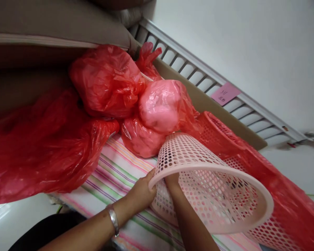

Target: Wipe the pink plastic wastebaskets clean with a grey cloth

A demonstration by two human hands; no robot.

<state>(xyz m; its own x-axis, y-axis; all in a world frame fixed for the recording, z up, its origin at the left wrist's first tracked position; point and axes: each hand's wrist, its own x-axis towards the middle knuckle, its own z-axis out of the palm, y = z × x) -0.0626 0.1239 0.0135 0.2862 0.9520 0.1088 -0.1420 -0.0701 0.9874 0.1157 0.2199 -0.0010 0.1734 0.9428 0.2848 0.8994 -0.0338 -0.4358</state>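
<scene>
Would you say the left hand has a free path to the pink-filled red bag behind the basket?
Probably yes: the left hand grips the pink basket rim, and open striped cloth leads toward the bag.

Bare striped mattress (112, 174) left of the pink basket (199, 164); red bags (107, 80) heaped behind it, red basket (219, 132) right.

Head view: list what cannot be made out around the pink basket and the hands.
- Right hand: reaches inside the pink basket; its rim hides the fingers.
- Red bags: contents hidden by tied plastic.
- Pink label: writing too small.
- Red basket: mostly wrapped in red plastic.
- Left hand: fingertips hidden behind the basket rim.
</scene>
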